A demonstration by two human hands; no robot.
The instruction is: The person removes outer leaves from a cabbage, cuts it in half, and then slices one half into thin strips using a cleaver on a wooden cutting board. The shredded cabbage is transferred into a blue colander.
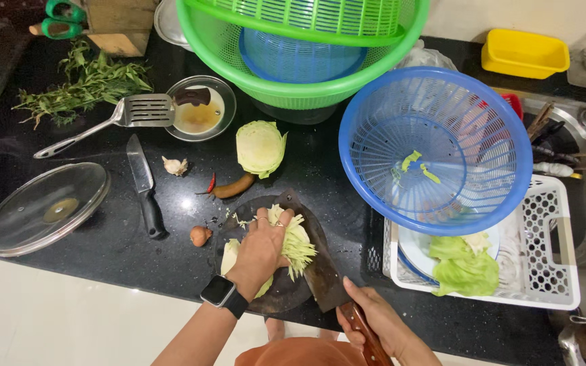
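Left hand [264,245] pressed half-curled, palm down, on shredded cabbage [298,244]. Right hand [374,318] closed around cleaver [320,264] handle, blade resting on cutting board [286,288].

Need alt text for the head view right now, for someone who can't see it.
Left hand presses cabbage on a dark round board while the right hand holds a cleaver against the shreds. A blue colander, cabbage half and black knife sit on the black counter.
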